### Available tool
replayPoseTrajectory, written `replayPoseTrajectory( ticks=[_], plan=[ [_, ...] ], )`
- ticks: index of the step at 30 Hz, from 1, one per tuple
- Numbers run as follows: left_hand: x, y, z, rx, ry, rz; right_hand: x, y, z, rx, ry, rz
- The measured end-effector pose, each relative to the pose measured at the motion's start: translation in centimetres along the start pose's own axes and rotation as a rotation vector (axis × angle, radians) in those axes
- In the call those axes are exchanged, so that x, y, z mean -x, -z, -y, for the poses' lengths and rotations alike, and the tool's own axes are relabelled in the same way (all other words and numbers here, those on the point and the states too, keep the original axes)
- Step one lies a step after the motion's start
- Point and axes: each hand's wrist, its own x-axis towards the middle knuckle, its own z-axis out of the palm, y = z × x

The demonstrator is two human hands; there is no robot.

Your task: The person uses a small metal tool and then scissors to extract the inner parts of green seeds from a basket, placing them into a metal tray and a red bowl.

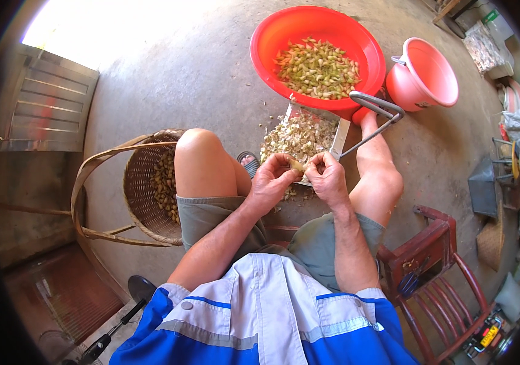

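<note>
Between my knees my left hand (272, 180) and my right hand (328, 177) meet, thumbs and fingertips pinched on one small pale, tan bulb-like piece (296, 165). Its exact kind is too small to tell. Just beyond my fingers lies a metal dustpan (339, 141) heaped with pale dry husks (301, 135); its grey handle (375, 104) rises to the right. Farther off, a red basin (266, 52) holds many greenish, teardrop-shaped pieces (321, 68). At my left knee, a tipped wicker basket (133, 182) contains similar brownish pieces (165, 182).
A pink bucket (421, 79) stands right of the basin. At my lower right is a reddish wooden chair (412, 252). Bags and a grey metal box (483, 187) line the right wall. A panelled door (53, 100) is at far left. Loose husks dot the concrete floor.
</note>
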Motion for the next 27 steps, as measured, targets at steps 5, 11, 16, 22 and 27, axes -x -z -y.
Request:
replayPoseTrajectory(
  ticks=[5,11,16,22,27],
  plan=[
    [0.0,0.2,-0.3,0.222,0.004,0.093,-0.4,-0.3,0.0,-0.034,0.026,-0.057],
    [0.2,-0.3,-1.6,0.36,0.114,0.131,-1.2,-0.3,-1.1,-0.063,0.059,-0.171],
    [0.1,-0.2,-1.3,0.362,0.121,0.1,-0.9,0.2,0.2,0.13,0.165,-0.16],
    [-0.1,0.4,0.0,0.219,0.108,0.043,-0.1,0.2,1.2,0.042,0.158,-0.09],
    [-0.2,-0.1,0.2,-0.003,0.035,-0.014,0.3,-0.1,1.7,-0.176,0.006,0.139]
  ],
)
